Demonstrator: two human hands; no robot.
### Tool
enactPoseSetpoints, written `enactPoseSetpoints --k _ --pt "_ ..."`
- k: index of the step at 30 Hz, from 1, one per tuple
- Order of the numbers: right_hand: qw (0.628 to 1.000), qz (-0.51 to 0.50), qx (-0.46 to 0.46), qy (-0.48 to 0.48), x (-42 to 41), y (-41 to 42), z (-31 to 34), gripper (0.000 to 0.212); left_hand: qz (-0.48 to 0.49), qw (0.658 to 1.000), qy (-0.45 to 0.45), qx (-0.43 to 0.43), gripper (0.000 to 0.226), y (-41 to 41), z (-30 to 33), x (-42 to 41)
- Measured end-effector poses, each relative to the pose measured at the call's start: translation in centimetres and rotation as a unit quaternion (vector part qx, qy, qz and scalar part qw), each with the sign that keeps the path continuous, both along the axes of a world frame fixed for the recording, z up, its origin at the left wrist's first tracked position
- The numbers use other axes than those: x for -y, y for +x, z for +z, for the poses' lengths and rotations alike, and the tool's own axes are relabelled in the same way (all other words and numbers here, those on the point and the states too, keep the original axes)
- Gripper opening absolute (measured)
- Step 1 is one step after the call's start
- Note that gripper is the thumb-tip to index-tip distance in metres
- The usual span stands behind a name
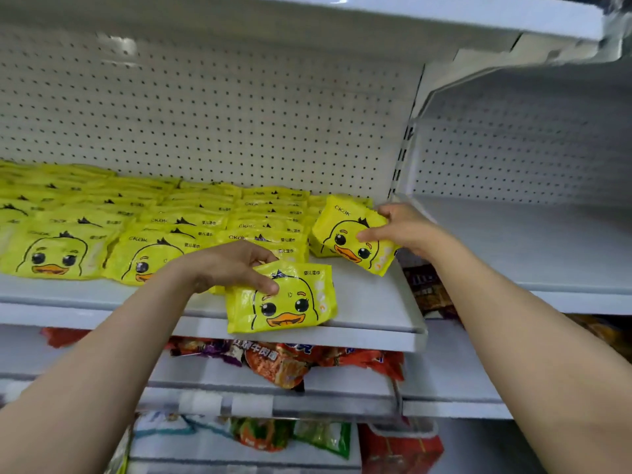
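Note:
Rows of yellow duck-print wipe packs (191, 227) lie overlapping on a white shop shelf (372, 309). My left hand (236, 265) grips one yellow pack (290, 302) by its upper left corner, thumb on its face; the pack lies at the shelf's front edge. My right hand (400, 227) pinches a second yellow pack (349, 234) at its right side and holds it tilted above the right end of the rows.
A white pegboard back panel (222, 114) rises behind the shelf, with another shelf overhead. To the right is a neighbouring shelf bay (530, 241). Lower shelves hold red and orange snack bags (284, 364) and green packets (321, 436).

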State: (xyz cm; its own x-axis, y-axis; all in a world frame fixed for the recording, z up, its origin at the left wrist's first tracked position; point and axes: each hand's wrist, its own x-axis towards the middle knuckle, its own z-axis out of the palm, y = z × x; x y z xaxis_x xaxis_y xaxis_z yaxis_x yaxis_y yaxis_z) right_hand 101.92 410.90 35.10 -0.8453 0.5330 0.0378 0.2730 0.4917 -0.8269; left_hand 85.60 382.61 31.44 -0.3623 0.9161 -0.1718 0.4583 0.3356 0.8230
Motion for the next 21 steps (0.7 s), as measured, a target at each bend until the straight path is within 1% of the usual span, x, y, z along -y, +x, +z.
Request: enactPoseSetpoints --k 3,5,7,10,11,13,14,15,18,21 --pt "0.989 0.024 0.093 0.109 -1.0 -2.0 -0.4 0.062 0.011 1.0 0.007 0.009 0.09 -0.7 -0.3 -0.1" --pt "0.975 0.037 0.137 0.172 -1.4 -3.1 -0.8 0.071 0.008 1.0 0.009 0.01 0.085 -1.1 -0.4 -0.1" --pt "0.967 0.047 0.159 0.195 -1.9 -4.0 -1.2 0.073 0.006 1.0 0.004 0.001 0.075 -1.5 -0.5 -0.2" --pt "0.966 0.054 0.164 0.193 -2.0 -4.7 -1.5 0.079 0.001 1.0 0.007 0.003 0.063 -1.9 -0.7 -0.4" --pt "0.964 0.054 0.167 0.202 -2.0 -4.9 -1.5 0.074 -0.003 1.0 0.008 0.007 0.061 -2.0 -0.8 -0.4" --pt "0.957 0.054 0.161 0.235 -2.0 -5.3 -1.5 0.051 -0.008 1.0 0.012 0.004 0.061 -1.9 -0.7 -0.6" --pt "0.953 0.051 0.158 0.253 -2.1 -5.5 -1.6 0.046 -0.01 1.0 0.013 0.002 0.062 -2.0 -0.7 -0.7" --pt "0.95 0.048 0.154 0.269 -2.0 -5.6 -1.6 0.049 -0.013 1.0 0.017 0.002 0.061 -1.9 -0.6 -0.8" --pt "0.941 0.023 0.138 0.308 -1.5 -5.7 -1.7 0.068 -0.003 1.0 0.019 -0.007 0.058 -2.0 -0.2 -1.1" --pt "0.939 0.012 0.111 0.327 -1.2 -5.6 -2.2 0.07 0.002 1.0 0.023 -0.008 0.058 -2.0 0.0 -1.6"
